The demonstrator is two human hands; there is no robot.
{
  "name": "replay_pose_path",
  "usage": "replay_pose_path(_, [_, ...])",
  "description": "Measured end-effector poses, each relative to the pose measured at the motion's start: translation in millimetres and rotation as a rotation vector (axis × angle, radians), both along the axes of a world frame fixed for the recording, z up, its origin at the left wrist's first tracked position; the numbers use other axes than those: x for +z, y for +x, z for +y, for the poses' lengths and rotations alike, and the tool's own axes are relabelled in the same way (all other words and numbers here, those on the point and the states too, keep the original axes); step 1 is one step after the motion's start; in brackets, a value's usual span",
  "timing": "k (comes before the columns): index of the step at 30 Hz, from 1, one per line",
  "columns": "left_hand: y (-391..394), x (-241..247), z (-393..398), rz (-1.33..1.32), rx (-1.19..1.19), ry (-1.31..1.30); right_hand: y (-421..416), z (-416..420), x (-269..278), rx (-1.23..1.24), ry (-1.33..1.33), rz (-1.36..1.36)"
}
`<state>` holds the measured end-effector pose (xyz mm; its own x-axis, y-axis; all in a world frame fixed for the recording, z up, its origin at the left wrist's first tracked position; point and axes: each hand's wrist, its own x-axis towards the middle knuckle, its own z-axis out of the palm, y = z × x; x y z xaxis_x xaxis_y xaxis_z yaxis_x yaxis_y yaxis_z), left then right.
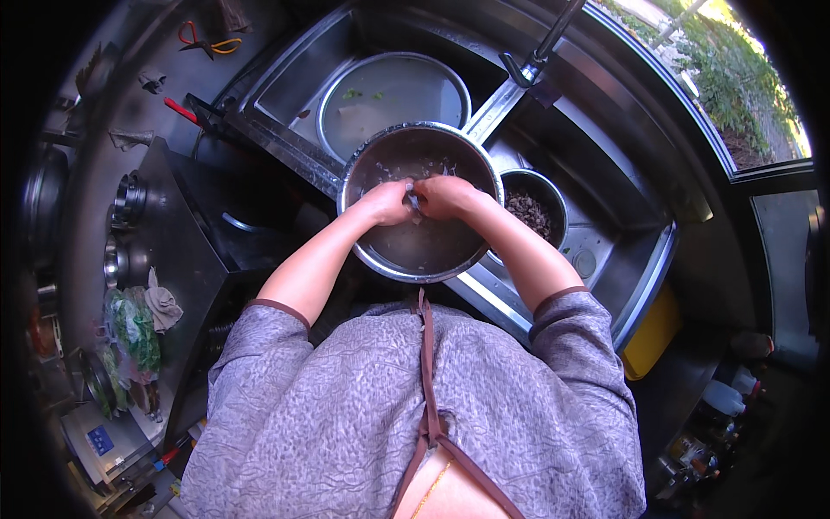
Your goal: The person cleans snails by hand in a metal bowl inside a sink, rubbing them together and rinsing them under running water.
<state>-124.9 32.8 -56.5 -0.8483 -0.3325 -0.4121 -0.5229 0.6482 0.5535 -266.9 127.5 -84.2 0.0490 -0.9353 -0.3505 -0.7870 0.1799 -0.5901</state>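
Before me is a large round metal bowl (420, 276) with cloudy liquid and small pale bits in it. My left hand (390, 202) and my right hand (446, 196) meet over its middle, fingers bent inward. Between the fingertips is a small greyish, wet-looking piece (414, 200), which both hands seem to pinch. What it is cannot be told, since the fingers cover most of it. Behind the bowl, a wide metal basin (322, 123) holds murky water with a few green leaf scraps (352, 94). Partly under my right forearm stands a metal pot (563, 204) of dark brown pieces (528, 213).
The double steel sink (619, 256) surrounds the vessels, with a faucet (528, 72) on its divider. At the left, scissors (209, 47) with red and orange handles lie near a counter holding bagged greens (133, 327) and a cloth (162, 306). A window (726, 97) is at upper right.
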Motion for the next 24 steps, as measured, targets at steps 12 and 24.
replay_pose_path(12, [10, 22, 25, -0.263, -0.326, 0.178, 31, 30, 56, 0.281, 0.343, 0.185])
replay_pose_path(24, [8, 41, -5, 0.184, -0.096, -0.077, -5, 23, 64, -0.137, -0.312, -0.022])
